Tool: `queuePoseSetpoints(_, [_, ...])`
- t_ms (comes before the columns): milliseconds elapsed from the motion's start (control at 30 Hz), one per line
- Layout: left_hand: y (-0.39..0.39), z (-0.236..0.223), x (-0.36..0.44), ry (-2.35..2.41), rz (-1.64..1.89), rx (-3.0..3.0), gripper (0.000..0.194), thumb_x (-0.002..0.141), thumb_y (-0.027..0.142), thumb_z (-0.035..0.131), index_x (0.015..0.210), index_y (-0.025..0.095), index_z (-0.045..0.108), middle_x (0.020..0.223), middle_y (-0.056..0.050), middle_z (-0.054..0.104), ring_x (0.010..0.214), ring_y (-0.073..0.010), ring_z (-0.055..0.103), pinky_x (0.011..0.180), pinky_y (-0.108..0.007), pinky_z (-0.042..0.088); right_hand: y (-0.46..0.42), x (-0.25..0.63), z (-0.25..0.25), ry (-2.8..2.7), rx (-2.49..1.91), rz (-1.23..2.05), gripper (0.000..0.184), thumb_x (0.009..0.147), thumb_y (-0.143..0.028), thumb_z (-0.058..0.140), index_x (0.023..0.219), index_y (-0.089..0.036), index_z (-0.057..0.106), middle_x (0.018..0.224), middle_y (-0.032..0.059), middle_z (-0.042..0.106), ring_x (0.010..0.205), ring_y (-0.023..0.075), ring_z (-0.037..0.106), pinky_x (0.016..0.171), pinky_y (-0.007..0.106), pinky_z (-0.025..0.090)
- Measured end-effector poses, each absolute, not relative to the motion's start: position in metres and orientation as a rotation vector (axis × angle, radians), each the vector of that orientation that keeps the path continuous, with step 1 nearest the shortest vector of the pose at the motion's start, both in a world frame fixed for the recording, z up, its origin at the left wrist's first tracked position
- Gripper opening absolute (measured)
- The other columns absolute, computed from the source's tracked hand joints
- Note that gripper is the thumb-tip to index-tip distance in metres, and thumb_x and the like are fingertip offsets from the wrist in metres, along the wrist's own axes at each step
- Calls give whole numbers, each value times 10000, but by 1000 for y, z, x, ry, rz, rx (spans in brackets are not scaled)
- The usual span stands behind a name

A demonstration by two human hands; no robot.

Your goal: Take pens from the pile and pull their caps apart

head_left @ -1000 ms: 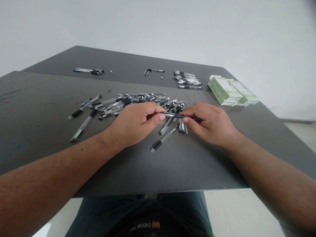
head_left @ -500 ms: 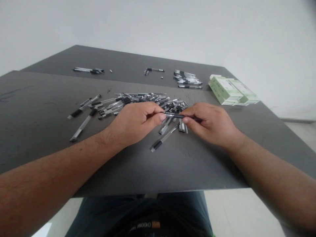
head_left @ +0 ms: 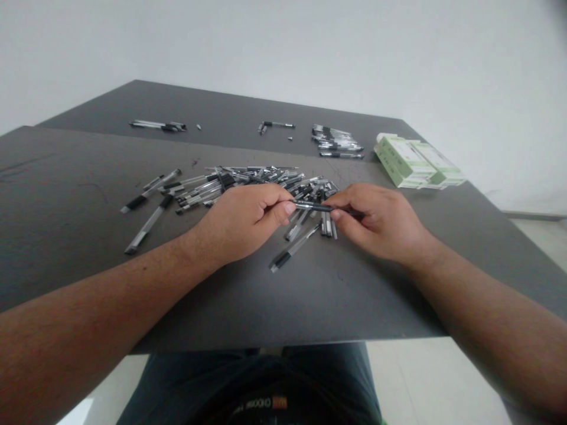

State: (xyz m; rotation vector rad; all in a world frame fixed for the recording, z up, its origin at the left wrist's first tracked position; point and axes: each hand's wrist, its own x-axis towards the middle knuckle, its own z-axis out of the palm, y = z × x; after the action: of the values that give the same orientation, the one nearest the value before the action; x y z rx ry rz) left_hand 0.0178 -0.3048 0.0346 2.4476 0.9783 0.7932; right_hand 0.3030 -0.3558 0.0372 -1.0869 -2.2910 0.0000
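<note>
Between my hands lies a pen [head_left: 312, 206], held level above the table, its middle showing a clear barrel and a dark grip. My left hand [head_left: 250, 221] pinches one end with thumb and forefinger. At the other end, the thumb and fingers of my right hand [head_left: 376, 218] are closed on it. Both ends are partly hidden by my fingers. Under and behind my hands spreads a heap of pens and pen parts [head_left: 266, 175]. One loose pen [head_left: 295, 248] lies slanted just below the held one.
Several loose pens [head_left: 150, 224] lie left of the heap. Farther back are a small pen bundle [head_left: 157, 126], a few pen pieces [head_left: 277, 125] and a stack of pens [head_left: 336, 141]. Green and white boxes [head_left: 407, 162] stand at right on the dark table [head_left: 283, 313].
Almost nothing differs. My right hand and its end of the pen have shifted very slightly to the right; both hands keep their hold.
</note>
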Motion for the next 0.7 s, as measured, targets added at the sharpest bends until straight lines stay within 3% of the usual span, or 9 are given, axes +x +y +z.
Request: queuePoseSetpoints(700, [-304,36,17,968,735,2472,335,1068,402,528,951,235,793,835,0,808,761,-188,702,789,-315,498,-355,303,37,-2304,-1073,-4,176,1061,-227,662,1135,-228,822,993,55,871,909,228,828,854,352,649])
